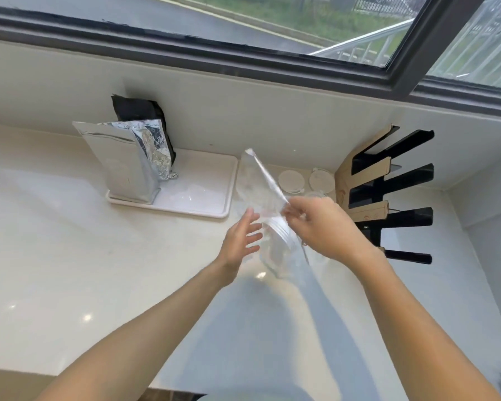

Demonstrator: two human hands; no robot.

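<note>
At the far left, the silver foil pouch [122,166] stands upright on the white tray [203,204]. A black pouch [141,111] leans on the wall behind it. I judge they are parked there to leave me working room on the countertop [70,241].

My left hand [240,241] is open, its fingers straight and spread, right at the neck of the glass jar [278,256]. I cannot tell whether the fingertips actually touch the glass. I take it the hand is there to steady the jar, or to catch the loose side of the bag.

The jar stands on the counter between my hands, its threaded mouth uncovered and facing up. Above it hangs the clear plastic bag [258,180], slanting up and away from me toward the wall.

My right hand [321,230] pinches the bag's near corner between thumb and curled fingers, directly over the jar's mouth. That grip seems meant to line the bag up with the opening.

Behind the jar lie two white lids [289,179], flat and out of the way. At the right, the knife block [368,175] points its black handles off to the side, away from my arm.
</note>
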